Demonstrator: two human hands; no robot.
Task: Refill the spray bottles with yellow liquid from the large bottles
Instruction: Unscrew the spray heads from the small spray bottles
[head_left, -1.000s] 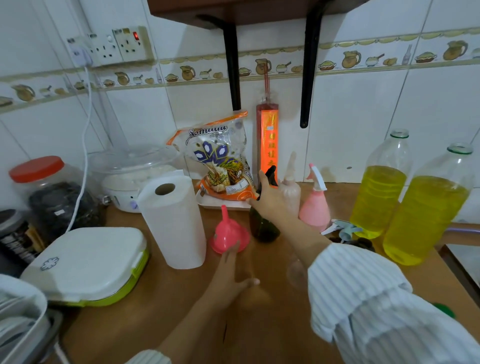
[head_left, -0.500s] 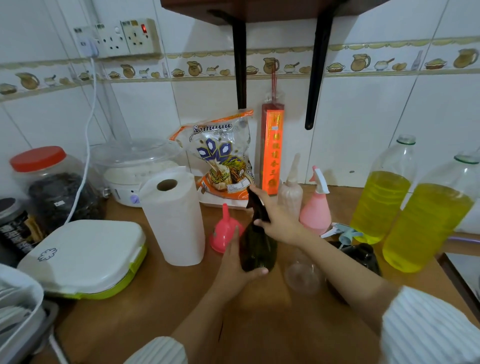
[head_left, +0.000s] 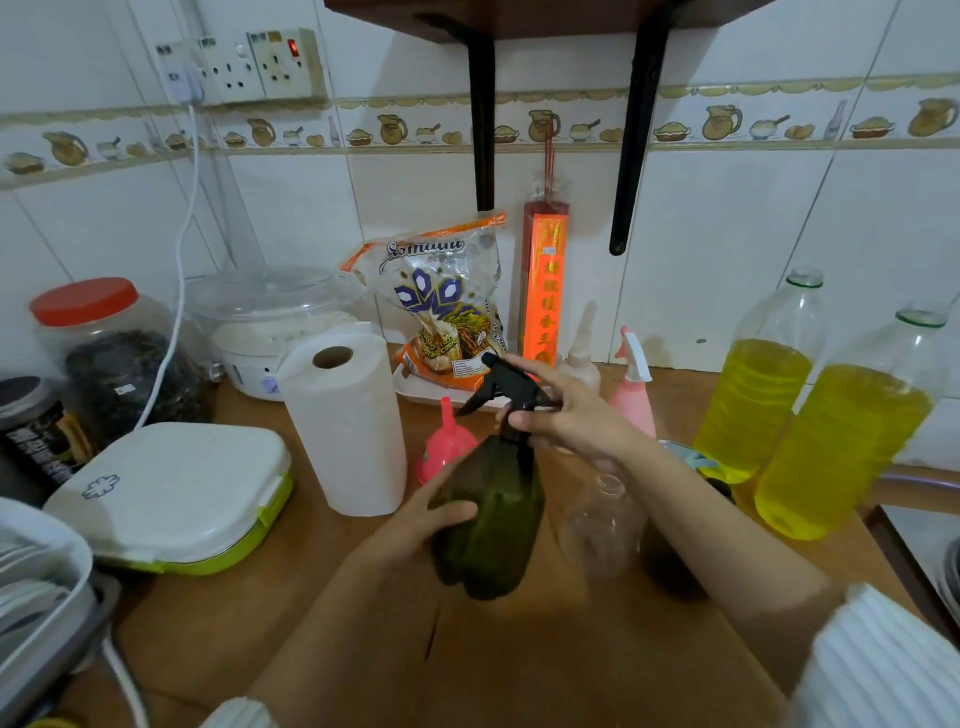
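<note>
1. Since the earlier frames, the dark green spray bottle (head_left: 491, 525) has come forward from the row at the wall to the front of the table (head_left: 519, 665), and both hands have closed on it.
2. The left hand (head_left: 415, 530) wraps the left side of the bottle's body, thumb across the front; judging by the grip, it is there to steady the bottle.
3. The right hand (head_left: 566, 410) curls round the collar just under the black trigger head (head_left: 501, 382), which points up and to the left. This looks like the hold for unscrewing the head so that the bottle can be filled.
4. The neck sits inside the right fingers (head_left: 524, 418); the body fills the left palm. Whether the base rests on the table I cannot tell.
5. A pink funnel (head_left: 447, 447) stands just behind the bottle, near at hand for pouring.
6. Two large bottles of yellow liquid (head_left: 831, 452) stand at the right, well apart from both hands, apparently uncapped.
7. A pink spray bottle (head_left: 634, 395) waits at the wall, and a clear bottle (head_left: 597, 519) lies just right of the green one.
</note>
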